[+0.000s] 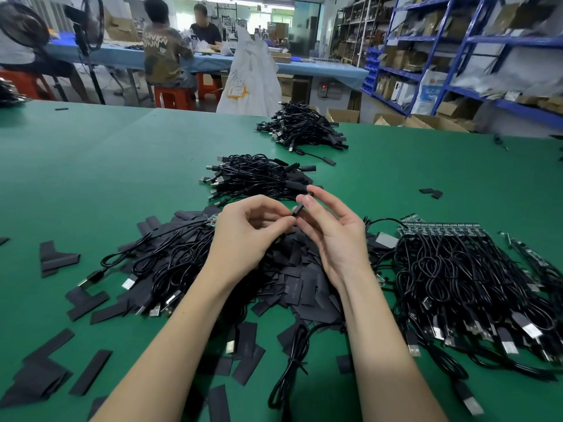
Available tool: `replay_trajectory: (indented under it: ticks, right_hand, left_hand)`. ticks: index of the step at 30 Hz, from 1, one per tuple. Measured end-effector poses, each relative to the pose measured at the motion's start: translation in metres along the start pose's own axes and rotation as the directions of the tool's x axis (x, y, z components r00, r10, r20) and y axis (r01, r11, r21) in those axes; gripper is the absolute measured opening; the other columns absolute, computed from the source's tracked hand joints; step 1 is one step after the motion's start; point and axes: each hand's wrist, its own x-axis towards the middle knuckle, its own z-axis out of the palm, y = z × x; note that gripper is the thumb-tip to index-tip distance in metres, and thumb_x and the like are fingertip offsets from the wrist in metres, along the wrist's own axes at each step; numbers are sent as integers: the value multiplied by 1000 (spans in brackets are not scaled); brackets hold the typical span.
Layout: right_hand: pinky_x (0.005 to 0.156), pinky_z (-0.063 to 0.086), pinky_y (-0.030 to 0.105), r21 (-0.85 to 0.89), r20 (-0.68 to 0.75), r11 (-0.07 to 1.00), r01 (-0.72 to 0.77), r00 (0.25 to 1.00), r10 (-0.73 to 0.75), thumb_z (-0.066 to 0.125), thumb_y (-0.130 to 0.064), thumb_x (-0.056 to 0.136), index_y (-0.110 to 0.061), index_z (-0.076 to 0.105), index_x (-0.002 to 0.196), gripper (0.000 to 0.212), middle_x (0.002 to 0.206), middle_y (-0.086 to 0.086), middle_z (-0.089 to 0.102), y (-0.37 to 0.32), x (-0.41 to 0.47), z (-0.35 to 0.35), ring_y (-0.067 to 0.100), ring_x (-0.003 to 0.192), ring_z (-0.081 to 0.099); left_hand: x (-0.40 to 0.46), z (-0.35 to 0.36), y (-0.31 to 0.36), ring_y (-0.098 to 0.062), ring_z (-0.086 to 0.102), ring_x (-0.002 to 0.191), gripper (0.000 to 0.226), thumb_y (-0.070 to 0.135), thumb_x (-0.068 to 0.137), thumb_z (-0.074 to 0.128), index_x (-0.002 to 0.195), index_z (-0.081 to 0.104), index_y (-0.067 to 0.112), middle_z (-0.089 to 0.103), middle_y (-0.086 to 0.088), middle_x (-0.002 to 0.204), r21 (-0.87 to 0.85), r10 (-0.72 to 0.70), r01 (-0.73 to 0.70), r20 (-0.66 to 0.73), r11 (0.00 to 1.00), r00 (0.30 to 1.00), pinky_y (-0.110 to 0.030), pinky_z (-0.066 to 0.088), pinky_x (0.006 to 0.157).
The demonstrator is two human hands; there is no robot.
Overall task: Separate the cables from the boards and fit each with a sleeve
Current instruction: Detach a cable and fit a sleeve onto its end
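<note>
While both your hands meet above the heap of flat black sleeves, you are in the sleeve-fitting step, not the separating one. Your left hand has its fingers curled, tips pinching something small and dark at the point where the two hands meet; it looks like the board end of a cable, but that part is too hidden to be sure. Your right hand pinches a short black sleeve between thumb and forefinger, with the other fingers loosely spread. The sleeve sits right at the left fingertips, touching or nearly so.

A strip of joined boards with cables still attached lies just right of your right wrist, so plenty of separating remains. Loose cables lie at your left. Two piles of what look like finished cables sit farther up the green table, the nearer one just beyond your fingertips.

Next move, as a judgement: line the sleeve mouth up with the end held in your left fingers and slide it on. That calls for a steady left pinch and the sleeve squeezed open, since these pieces lie flat. After that, the cable likely goes on the near pile.
</note>
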Motion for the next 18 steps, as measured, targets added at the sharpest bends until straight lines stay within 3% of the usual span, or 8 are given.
replay_trajectory:
  ticks: [7,18]
  right_hand:
    - [73,59,22,48,-20,999,-15,1000,16,75,-4,86,-15,77,102,19,99,7,79,1,1,1,11,92,75]
    - [73,60,25,33,-61,999,-23,998,25,76,-5,86,-16,79,98,16,100,9,78,5,3,1,13,92,75]
  left_hand:
    - [1,-1,2,-21,75,78,12,8,82,82,84,74,17,76,-1,78,12,0,0,-4,1000,1000,-34,61,78]
    - [1,3,4,-16,74,77,10,12,81,84,82,74,16,75,3,75,105,-13,17,-33,994,999,-19,55,72]
